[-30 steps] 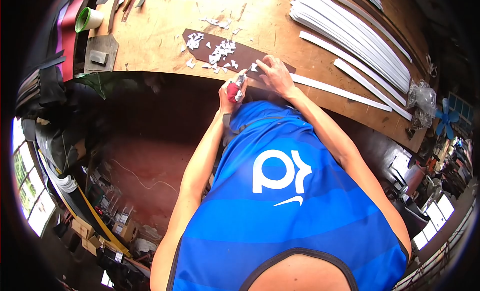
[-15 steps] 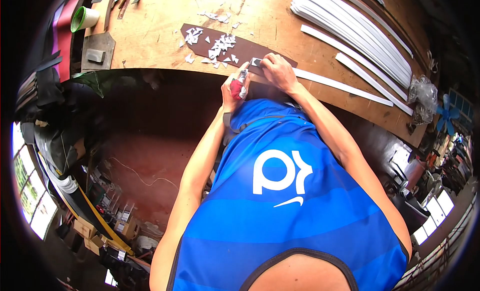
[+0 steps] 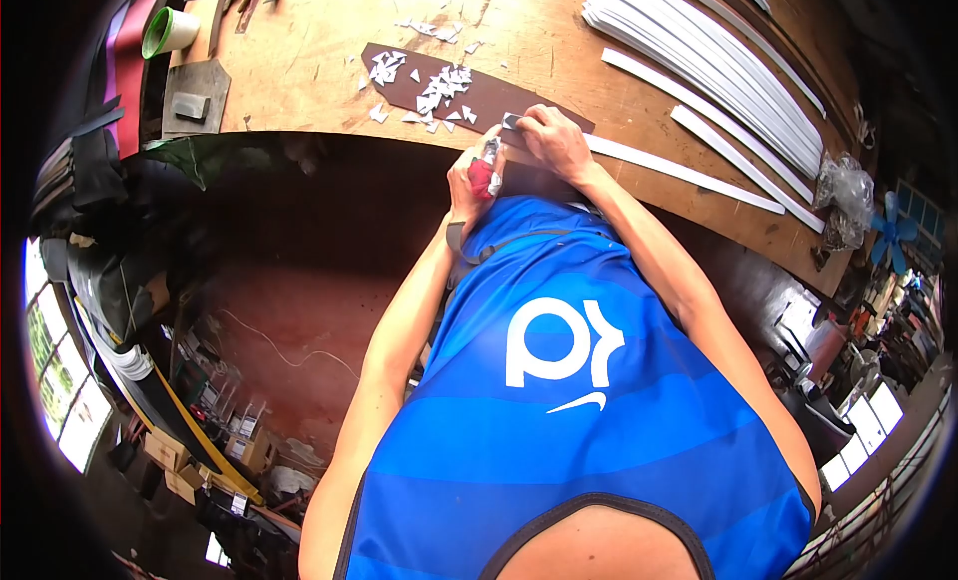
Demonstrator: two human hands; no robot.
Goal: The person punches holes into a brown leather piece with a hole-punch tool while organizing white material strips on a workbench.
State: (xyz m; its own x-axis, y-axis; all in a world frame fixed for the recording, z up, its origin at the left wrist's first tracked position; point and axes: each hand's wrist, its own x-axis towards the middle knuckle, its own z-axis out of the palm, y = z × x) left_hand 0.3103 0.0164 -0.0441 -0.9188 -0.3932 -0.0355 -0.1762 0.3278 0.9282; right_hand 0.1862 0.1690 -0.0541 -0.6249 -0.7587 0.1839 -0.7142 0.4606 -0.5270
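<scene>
The left hand (image 3: 477,176) is closed round a red-wrapped knife (image 3: 485,173), its blade end angled up toward the end of a white strip (image 3: 689,174); the right hand (image 3: 552,143) presses flat on that strip end, fingertips pinning it to the dark brown cutting mat (image 3: 469,93) just ahead of the blade. The strip runs away to the right of the grip along the wooden workbench (image 3: 319,61). White offcuts (image 3: 439,89) lie scattered on the mat left of the hands. A clean cut likely calls for firm downward pressure, fingertips kept clear of the blade's path, and the strip held still.
</scene>
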